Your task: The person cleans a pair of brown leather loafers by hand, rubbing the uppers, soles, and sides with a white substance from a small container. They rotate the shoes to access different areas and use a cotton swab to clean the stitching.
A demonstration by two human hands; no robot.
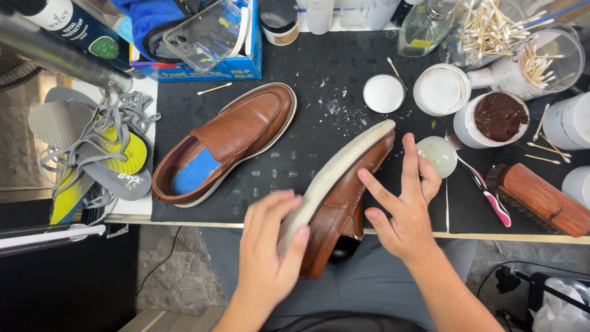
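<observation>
- Grey insoles (92,147) and tangled grey laces (120,117): lying well to the left of the tilted brown shoe, off the edge of the black mat (319,74).
- Second brown shoe (224,144): resting upright on the mat, to the left of the tilted shoe and apart from it; its blue lining is showing and its sole edge is looking paler than the other's.
- Left hand (267,255): pressing against the heel end of the tilted shoe's sole, blurred with motion; its fingers (273,209) are lying flat and together, gripping nothing that can be made out.
- Tilted brown shoe (338,197): sitting on its side at the front edge of the worktop (522,237), with its off-white sole (344,166) turned up and looking dull and greyish, so the cleaning of it appears to be under way rather than finished.
- Right hand (402,212): steadying the upper of the tilted shoe, fingers spread wide and holding nothing closed.
- Small open dish of pale cream (437,155): standing just right of the tilted shoe.
- Pink-handled small brush (488,193): lying further right.
- Open jar of dark brown paste (499,117): standing behind the brush.
- Wooden brush (541,198): lying furthest right of the tilted shoe, untouched.
</observation>
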